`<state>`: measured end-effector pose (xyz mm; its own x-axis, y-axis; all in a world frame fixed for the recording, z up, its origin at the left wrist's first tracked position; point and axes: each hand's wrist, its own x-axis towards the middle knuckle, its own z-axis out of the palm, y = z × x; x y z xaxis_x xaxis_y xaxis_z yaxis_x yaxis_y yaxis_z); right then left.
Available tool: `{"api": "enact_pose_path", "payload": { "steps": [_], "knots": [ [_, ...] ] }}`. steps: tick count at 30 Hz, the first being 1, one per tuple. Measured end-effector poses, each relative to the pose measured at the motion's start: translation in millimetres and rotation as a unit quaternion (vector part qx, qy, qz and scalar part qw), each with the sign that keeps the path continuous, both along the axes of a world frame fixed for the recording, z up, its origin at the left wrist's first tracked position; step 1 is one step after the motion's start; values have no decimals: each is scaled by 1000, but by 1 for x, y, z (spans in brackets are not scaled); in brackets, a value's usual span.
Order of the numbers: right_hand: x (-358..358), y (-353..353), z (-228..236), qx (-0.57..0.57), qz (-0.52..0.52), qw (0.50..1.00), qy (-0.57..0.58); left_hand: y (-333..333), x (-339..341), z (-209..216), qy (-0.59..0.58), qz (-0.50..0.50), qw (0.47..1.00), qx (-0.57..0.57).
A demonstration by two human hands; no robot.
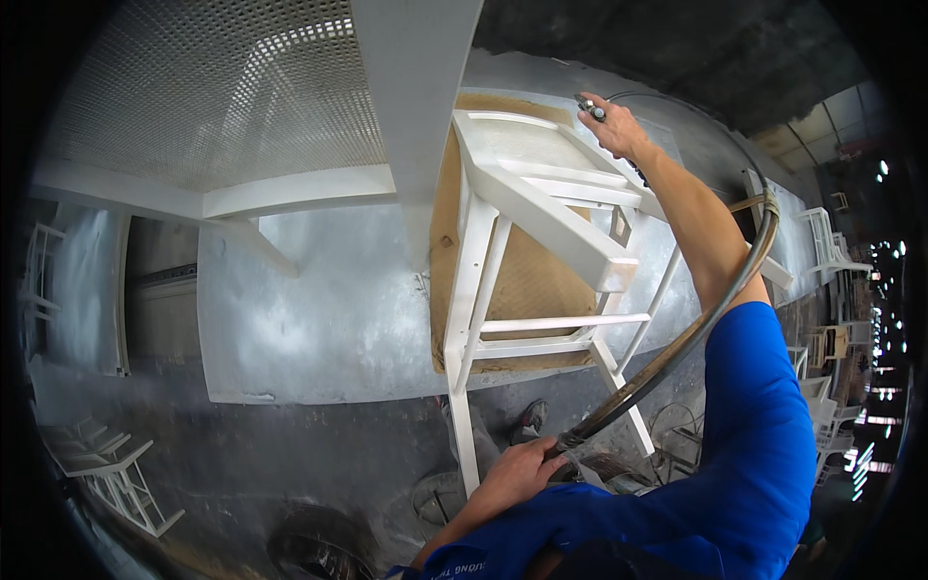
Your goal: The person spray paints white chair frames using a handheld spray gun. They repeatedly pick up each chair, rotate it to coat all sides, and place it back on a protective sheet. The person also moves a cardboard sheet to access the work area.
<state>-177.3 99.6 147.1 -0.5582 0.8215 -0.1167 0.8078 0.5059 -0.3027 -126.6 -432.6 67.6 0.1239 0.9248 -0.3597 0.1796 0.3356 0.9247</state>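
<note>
A white wooden chair (546,222) lies tipped over in front of me, its legs pointing toward me. Beyond its far right side, my right hand (619,133) is closed around a small metal spray gun (593,108). A dark hose (667,362) loops past my right arm and down to my waist. There, my left hand (517,474) is closed on the hose's lower end, close to a chair leg. Under the chair is a brown padded board (527,275).
A large white chair with a woven mesh panel (222,106) looms close at upper left. Grey sheeting (309,319) lies beneath. White chair frames (121,474) stand at lower left, and more white chairs (826,242) line the right. A foot (532,416) shows below the board.
</note>
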Motion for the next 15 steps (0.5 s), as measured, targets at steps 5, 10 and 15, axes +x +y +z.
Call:
{"api": "enact_pose_path", "payload": {
  "steps": [5, 10, 15],
  "knots": [
    [29, -41, 56, 154, 143, 978, 12, -3, 15, 6, 9, -21, 995, 97],
    [112, -148, 167, 183, 198, 961, 65, -5, 40, 20, -11, -42, 985, 166],
    [238, -289, 223, 84, 115, 972, 186, -12, 70, 32, 15, -71, 969, 236]
  ]
}}
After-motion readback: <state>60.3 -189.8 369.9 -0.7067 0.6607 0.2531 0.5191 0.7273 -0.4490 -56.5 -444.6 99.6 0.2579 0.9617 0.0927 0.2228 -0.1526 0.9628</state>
